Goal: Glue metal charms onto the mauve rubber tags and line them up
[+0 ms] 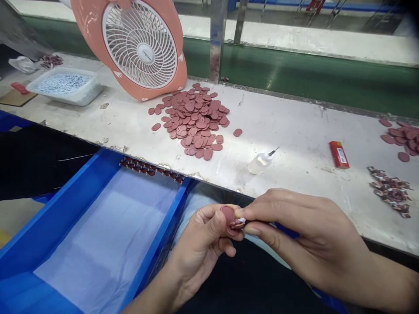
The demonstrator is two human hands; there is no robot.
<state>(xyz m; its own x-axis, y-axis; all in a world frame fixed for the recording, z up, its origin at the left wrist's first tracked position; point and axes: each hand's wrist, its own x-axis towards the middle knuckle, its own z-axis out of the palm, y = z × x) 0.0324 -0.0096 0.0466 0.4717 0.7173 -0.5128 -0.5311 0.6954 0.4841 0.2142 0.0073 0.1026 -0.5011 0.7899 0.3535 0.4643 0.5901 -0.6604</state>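
Note:
My left hand (206, 244) pinches a dull-red oval piece (227, 212) between thumb and fingers, just in front of the bench edge. Against it, my right hand (304, 231) grips a small dark-red and white figure-like part (238, 223) with thumb and forefinger. The part touches or overlaps the lower right of the oval; fingertips hide the exact contact. On the bench lie a large heap of matching red ovals (196, 117) and, at the right, a cluster of small dark-red parts (391, 192). A clear needle-tipped bottle (260, 162) stands beyond my hands.
An orange fan (145, 54) leans behind the heap. At the left, a blue tray (75, 192) holds a pale sheet and rows of small pieces. A plastic tub (88, 93) of pale bits, a red box (339, 155) and more ovals (406, 137) sit on the bench (288, 117).

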